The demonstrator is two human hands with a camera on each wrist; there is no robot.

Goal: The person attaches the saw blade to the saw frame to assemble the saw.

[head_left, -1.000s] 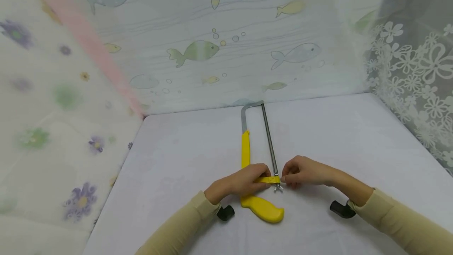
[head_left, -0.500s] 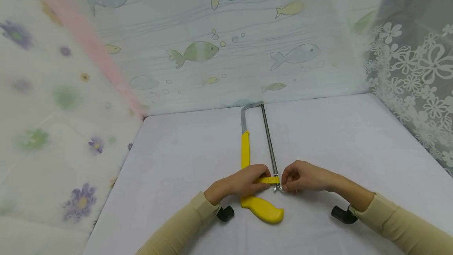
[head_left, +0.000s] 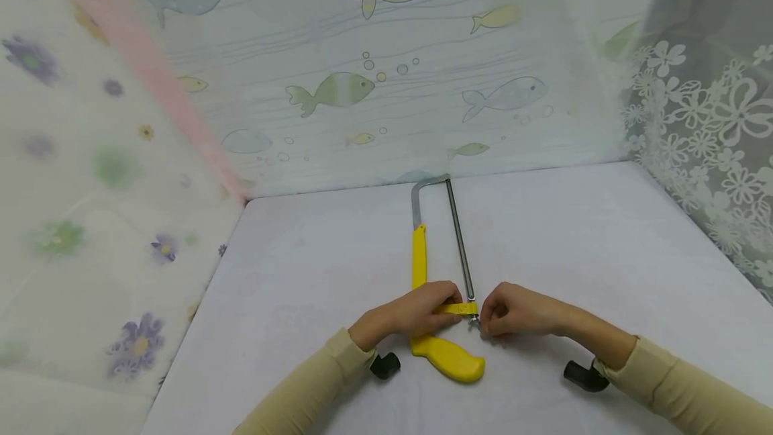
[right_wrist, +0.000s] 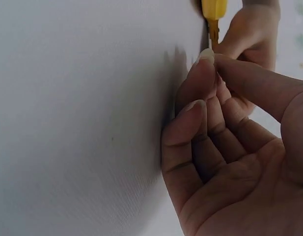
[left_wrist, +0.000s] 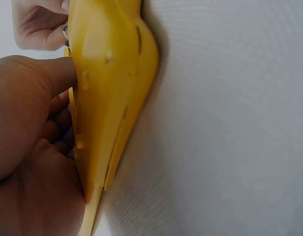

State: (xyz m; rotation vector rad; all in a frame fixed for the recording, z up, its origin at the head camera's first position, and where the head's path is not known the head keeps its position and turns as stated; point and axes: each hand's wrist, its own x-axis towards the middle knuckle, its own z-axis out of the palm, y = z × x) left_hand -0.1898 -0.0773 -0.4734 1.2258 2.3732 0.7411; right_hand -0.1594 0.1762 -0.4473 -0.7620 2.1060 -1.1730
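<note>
A hacksaw with a yellow handle and grey metal frame end lies on the white-covered table, its blade on the right side. My left hand grips the yellow frame by the short arm that carries the blade's near end; in the left wrist view, the thumb lies against the yellow body. At that arm's near end sits a small silver wing nut. Thumb and index finger of my right hand pinch its right wing. In the right wrist view, these fingertips meet and hide the nut.
A white cloth covers the table. Behind it hangs a fish-patterned curtain, with a flowered sheet at left and flowered lace at right. A black wrist mount sits under each cuff.
My right hand has moved slightly toward me, from beside the yellow arm's end down to the wing nut, which has turned. The left hand and hacksaw have stayed in place.
</note>
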